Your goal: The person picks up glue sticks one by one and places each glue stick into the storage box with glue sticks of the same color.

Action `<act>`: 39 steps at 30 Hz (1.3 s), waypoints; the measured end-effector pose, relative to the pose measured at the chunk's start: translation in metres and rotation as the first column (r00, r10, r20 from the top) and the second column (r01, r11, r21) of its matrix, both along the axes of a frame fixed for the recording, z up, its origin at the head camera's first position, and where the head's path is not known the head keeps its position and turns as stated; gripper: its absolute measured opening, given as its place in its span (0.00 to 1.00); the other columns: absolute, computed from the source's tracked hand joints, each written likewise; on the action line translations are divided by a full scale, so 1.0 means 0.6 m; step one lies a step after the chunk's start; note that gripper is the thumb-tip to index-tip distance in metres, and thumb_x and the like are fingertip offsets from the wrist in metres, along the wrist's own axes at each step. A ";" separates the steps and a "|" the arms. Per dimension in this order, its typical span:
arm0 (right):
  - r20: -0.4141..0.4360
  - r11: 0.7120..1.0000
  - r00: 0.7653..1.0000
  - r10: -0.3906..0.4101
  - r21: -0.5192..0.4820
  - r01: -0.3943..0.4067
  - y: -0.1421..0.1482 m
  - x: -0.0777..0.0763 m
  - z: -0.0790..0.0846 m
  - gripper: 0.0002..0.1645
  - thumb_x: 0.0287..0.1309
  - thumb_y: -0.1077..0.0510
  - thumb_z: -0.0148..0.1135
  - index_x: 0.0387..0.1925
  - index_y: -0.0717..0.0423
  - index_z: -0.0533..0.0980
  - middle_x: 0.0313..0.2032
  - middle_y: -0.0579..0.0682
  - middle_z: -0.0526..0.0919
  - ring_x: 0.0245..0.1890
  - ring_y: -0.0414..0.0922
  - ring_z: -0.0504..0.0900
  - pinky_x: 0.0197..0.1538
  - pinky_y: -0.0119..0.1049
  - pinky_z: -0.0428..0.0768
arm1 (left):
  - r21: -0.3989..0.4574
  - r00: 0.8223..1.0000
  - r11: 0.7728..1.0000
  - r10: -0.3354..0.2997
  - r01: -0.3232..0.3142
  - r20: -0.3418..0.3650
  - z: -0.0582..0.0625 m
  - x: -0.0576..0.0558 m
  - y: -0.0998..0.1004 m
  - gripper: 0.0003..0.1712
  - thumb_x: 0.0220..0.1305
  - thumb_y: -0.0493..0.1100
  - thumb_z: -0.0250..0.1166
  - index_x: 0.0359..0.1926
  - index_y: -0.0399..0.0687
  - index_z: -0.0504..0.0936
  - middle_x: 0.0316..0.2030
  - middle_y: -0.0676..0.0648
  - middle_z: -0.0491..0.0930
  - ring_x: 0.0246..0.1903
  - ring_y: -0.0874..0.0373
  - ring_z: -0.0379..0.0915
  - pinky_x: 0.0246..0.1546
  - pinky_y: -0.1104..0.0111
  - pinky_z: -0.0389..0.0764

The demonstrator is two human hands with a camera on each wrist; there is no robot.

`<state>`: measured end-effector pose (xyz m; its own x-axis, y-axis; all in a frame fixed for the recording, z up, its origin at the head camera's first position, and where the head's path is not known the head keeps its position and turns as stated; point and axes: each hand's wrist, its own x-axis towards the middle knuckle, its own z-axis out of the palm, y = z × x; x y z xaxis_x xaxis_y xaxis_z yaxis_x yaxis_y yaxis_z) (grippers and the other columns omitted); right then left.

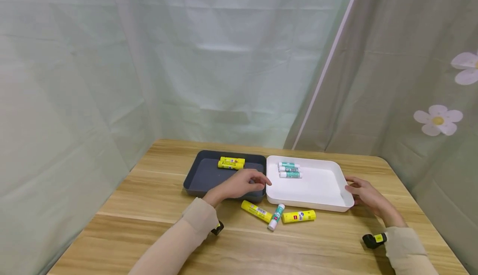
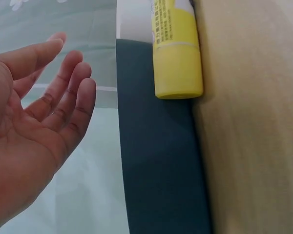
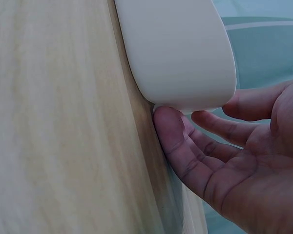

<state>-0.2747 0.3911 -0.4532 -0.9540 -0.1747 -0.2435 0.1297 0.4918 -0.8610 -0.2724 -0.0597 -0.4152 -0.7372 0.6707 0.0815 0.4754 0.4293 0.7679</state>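
My left hand (image 1: 242,183) hovers over the right front part of the dark grey tray (image 1: 194,183), its fingers loosely bent and holding nothing. My right hand (image 1: 367,194) grips the right end of the white tray (image 1: 321,188), thumb over the rim and fingers against the outer wall (image 3: 185,63). Two yellow glue sticks (image 1: 230,165) lie in the dark tray; three white-and-green glue sticks (image 1: 290,175) lie in the white one. In front of the trays are a yellow glue stick (image 1: 257,211), a white-and-green glue stick (image 1: 276,217) and another yellow glue stick (image 1: 298,216).
The trays stand side by side on a wooden table (image 1: 149,192). Pale curtains (image 1: 231,59) hang behind and at both sides of it. A black wrist camera (image 1: 373,240) sits at the right sleeve.
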 end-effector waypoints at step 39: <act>0.005 1.000 1.000 0.005 0.001 -0.005 0.003 0.001 0.000 0.37 0.81 0.58 0.47 0.77 0.77 0.48 0.57 0.72 0.72 0.47 0.51 0.81 0.46 0.42 0.84 | -0.044 0.999 0.999 -0.017 0.015 -0.047 -0.035 0.069 -0.049 0.16 0.73 0.37 0.66 0.58 0.53 0.87 0.54 0.58 0.85 0.57 0.60 0.78 0.60 0.58 0.79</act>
<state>-0.2744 0.3927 -0.4529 -0.9518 -0.1793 -0.2490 0.1318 0.4937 -0.8596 -0.2309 -0.0892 -0.4365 -0.7227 0.6858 0.0858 0.5174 0.4545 0.7251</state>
